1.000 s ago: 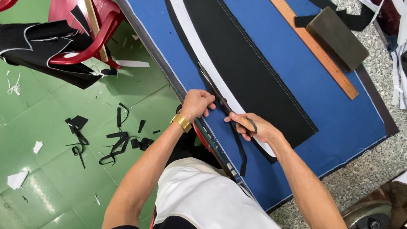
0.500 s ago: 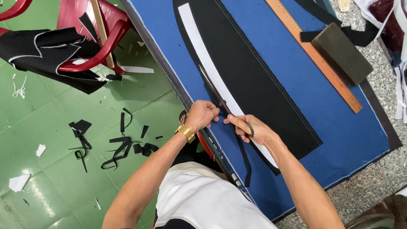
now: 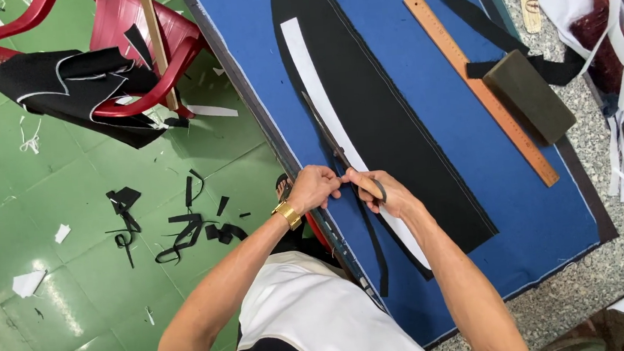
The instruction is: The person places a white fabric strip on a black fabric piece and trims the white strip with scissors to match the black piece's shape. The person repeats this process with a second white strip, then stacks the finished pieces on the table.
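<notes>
Gripping the scissors [image 3: 336,147], the right hand [image 3: 389,191] has advanced slightly along the black fabric [image 3: 389,116]; left hand [image 3: 315,188] fingers stay curled.

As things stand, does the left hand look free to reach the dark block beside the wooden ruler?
Probably not easily: the left hand grips fabric at the table edge, and the right hand with scissors lies between it and the block.

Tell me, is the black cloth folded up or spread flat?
Spread flat. The black cloth lies smooth on the blue table, with the scissors cutting along it.
</notes>
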